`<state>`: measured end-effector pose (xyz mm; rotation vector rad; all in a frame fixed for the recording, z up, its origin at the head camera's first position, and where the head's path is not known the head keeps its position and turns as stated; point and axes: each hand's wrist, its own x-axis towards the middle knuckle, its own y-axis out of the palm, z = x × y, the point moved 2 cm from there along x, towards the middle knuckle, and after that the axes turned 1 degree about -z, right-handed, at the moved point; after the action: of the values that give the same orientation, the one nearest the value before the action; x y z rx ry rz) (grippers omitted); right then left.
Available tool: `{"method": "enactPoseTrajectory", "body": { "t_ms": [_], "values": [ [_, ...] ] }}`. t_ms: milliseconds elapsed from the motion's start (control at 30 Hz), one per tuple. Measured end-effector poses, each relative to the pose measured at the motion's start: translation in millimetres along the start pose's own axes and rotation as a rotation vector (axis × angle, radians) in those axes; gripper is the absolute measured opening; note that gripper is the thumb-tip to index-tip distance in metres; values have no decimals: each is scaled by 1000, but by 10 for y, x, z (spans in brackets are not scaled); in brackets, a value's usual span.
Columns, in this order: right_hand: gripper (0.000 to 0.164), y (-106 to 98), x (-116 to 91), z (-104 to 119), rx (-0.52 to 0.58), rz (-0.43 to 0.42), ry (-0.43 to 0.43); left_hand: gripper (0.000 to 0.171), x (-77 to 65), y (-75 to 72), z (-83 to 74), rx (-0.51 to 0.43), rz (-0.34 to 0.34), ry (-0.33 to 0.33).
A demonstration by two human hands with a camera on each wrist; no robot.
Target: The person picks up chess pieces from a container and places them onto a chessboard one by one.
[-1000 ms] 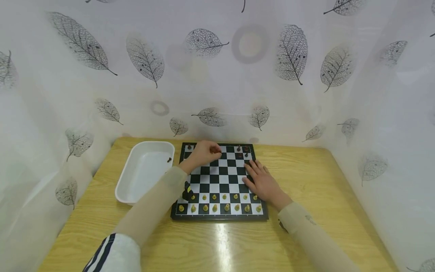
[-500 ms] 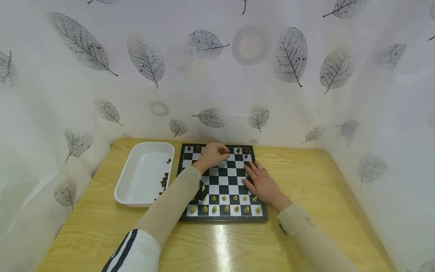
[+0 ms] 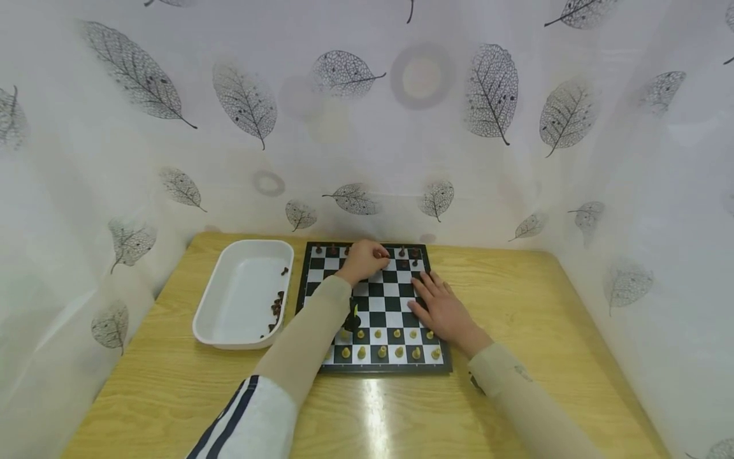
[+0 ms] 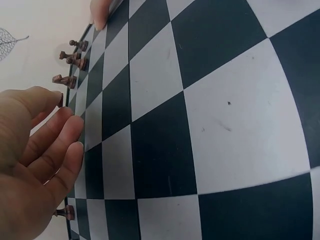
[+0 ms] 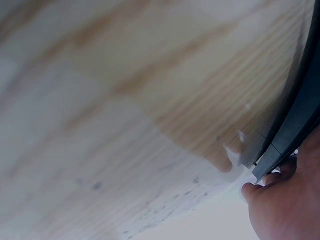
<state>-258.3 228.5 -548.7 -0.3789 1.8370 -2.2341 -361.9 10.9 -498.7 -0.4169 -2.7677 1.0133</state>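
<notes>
My left hand is over the back row of the chessboard, pinching a small dark brown chess piece between thumb and forefinger. Most of that piece is hidden, so its kind cannot be told. Several brown pieces stand past the fingertips at the back right corner, among them a knight. Others, such as a brown piece, stand at the back left. Fingers spread, my right hand rests on the board's right edge. Gold-coloured chess pieces fill the two front rows, partly covered by the left forearm.
A white plastic tray stands left of the board, with several brown pieces along its right side. Underneath is a wooden table. A pale leaf-patterned curtain surrounds its back and sides.
My left hand has moved right along the back row, most of it in the first half second. Back-left pieces and those in the tray have come into view. My right hand stays put.
</notes>
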Motion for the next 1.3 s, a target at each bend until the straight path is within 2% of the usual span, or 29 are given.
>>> {"method": "enactPoseTrajectory", "body": {
  "t_ms": [167, 433, 767, 1300],
  "values": [
    [73, -10, 5, 3, 1, 9, -1, 17, 39, 34, 12, 43, 11, -33],
    [73, -27, 11, 7, 6, 14, 2, 16, 58, 60, -36, 109, 17, -13],
    [72, -48, 6, 16, 5, 19, 6, 17, 94, 84, -8, 124, 20, -19],
    [71, -69, -23, 17, 14, 9, -12, 17, 46, 64, -61, 155, 37, -29]
  ]
}}
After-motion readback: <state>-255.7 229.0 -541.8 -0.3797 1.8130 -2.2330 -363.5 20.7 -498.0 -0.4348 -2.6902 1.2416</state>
